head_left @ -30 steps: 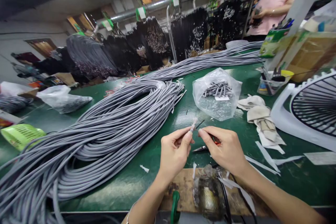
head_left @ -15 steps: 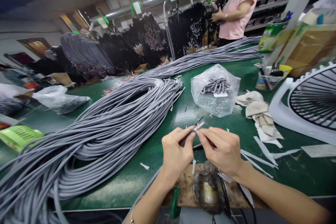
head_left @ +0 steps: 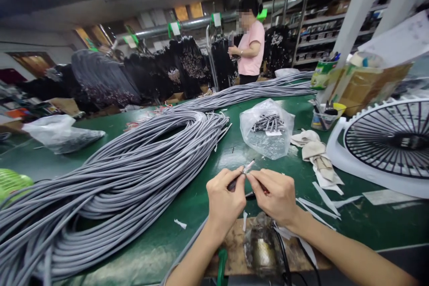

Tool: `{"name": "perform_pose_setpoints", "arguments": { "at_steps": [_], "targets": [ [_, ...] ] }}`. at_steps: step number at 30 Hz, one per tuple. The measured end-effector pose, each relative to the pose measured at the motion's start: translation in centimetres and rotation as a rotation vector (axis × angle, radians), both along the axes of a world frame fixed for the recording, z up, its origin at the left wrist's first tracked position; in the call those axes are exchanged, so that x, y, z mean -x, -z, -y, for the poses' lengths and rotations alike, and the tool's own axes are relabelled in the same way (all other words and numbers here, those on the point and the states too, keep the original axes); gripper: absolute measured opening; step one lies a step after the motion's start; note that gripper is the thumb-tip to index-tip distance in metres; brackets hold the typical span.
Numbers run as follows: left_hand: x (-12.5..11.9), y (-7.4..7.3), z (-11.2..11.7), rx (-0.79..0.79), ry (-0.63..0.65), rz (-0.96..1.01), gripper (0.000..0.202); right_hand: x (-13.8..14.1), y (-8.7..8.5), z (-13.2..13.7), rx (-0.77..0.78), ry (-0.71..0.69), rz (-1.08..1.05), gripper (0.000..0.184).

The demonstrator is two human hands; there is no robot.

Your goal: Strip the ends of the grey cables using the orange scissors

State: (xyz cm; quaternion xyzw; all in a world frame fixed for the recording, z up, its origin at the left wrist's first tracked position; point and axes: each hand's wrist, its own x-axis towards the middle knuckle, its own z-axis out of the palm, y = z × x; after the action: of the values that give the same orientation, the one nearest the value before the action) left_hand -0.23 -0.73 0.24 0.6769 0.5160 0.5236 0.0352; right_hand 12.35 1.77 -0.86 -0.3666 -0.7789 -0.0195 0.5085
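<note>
My left hand point(head_left: 225, 199) is closed around a grey cable, with its stripped end point(head_left: 248, 166) poking up between the fingertips. The end shows a pale, silvery part and a dark tip. My right hand point(head_left: 275, 194) pinches at the base of this end, its thumb and forefinger meeting my left fingertips. Something reddish and dark shows inside the right palm, too hidden to name. Below the hands, a worn metal device point(head_left: 263, 248) sits on a wooden board point(head_left: 231, 259). The cable runs down along my left forearm.
A large coil of grey cables point(head_left: 150, 178) covers the left of the green table point(head_left: 161, 250). Ahead lies a plastic bag point(head_left: 268, 143) of short grey pieces. Cloth scraps point(head_left: 315, 152), paper strips point(head_left: 321, 199) and a fan point(head_left: 385, 143) are rightward. A person point(head_left: 251, 44) stands beyond the table.
The head view has tilted up and shifted, so the person beyond now appears farther left and smaller. Both hands keep their grip at the cable end, which shows a little more clearly.
</note>
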Motion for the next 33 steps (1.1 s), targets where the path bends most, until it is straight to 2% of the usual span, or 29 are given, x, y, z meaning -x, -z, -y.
{"name": "perform_pose_setpoints", "arguments": {
  "at_steps": [4, 6, 8, 9, 10, 13, 16, 22, 28, 30, 33],
  "targets": [
    [0.1, 0.7, -0.4, 0.050, -0.004, 0.003, 0.021, 0.1, -0.4, 0.3, 0.146, 0.035, -0.036, 0.022],
    [0.5, 1.0, -1.2, 0.181, -0.015, 0.060, 0.018, 0.5, -0.7, 1.1, 0.039, -0.041, -0.032, 0.023],
    [1.2, 1.1, -2.1, 0.305, -0.043, 0.140, 0.014, 1.0, -0.9, 1.8, -0.155, -0.204, 0.006, 0.023],
    [1.5, 0.9, -2.5, 0.334, -0.061, 0.172, 0.014, 1.1, -0.8, 1.9, -0.210, -0.268, 0.030, 0.023],
    [1.8, 0.7, -2.7, 0.338, -0.077, 0.194, 0.016, 1.1, -0.8, 1.8, -0.201, -0.270, 0.022, 0.022],
    [1.9, -0.1, -2.6, 0.299, -0.083, 0.223, 0.022, 0.5, -0.4, 0.5, 0.014, -0.127, -0.002, 0.017],
    [1.3, -0.5, -1.8, 0.233, -0.072, 0.154, 0.022, -0.3, -0.2, -0.7, 0.148, -0.019, -0.040, 0.017],
    [1.0, -0.2, -0.9, 0.156, -0.087, 0.112, 0.016, -0.2, -0.2, -0.4, 0.216, -0.049, -0.015, 0.016],
    [0.9, -0.1, -0.2, 0.055, -0.225, -0.170, 0.021, 0.1, 0.0, -0.3, 0.268, -0.102, -0.021, 0.017],
    [0.8, -0.2, -0.1, 0.066, -0.209, -0.163, 0.021, 0.2, -0.1, -0.2, 0.263, -0.137, -0.047, 0.016],
    [0.8, -0.5, -0.1, 0.113, -0.096, -0.058, 0.021, 0.1, -0.3, 0.0, 0.229, -0.160, -0.098, 0.014]
  ]
}}
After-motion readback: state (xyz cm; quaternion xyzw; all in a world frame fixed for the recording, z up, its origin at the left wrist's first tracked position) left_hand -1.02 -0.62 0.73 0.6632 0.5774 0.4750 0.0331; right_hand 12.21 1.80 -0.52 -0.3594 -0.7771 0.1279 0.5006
